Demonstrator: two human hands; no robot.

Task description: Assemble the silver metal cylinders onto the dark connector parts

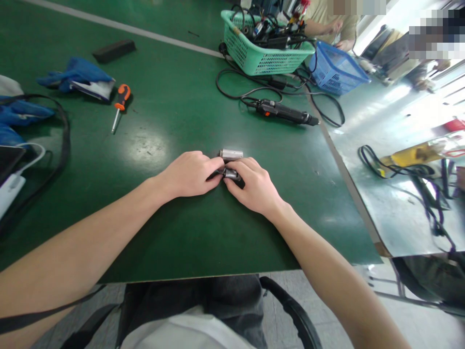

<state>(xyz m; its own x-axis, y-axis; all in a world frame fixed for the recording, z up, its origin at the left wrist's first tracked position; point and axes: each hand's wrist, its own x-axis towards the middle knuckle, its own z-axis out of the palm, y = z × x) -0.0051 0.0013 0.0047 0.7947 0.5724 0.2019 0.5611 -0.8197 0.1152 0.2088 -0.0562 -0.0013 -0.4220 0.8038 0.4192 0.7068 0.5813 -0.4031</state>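
My left hand (191,174) and my right hand (254,186) meet at the middle of the green table (163,106). Both are closed in a pinch on a small dark metal part (229,173) held between the fingertips, just above the table top. A short silver metal cylinder (231,154) lies on the table right behind the fingers, touching or nearly touching them. Most of the held part is hidden by my fingers.
A black electric screwdriver (285,112) with its cable lies behind. A green basket (261,48) of tools and a blue basket (336,68) stand at the back right. An orange-handled screwdriver (119,104) and blue gloves (78,77) lie left. Other people sit at the far right.
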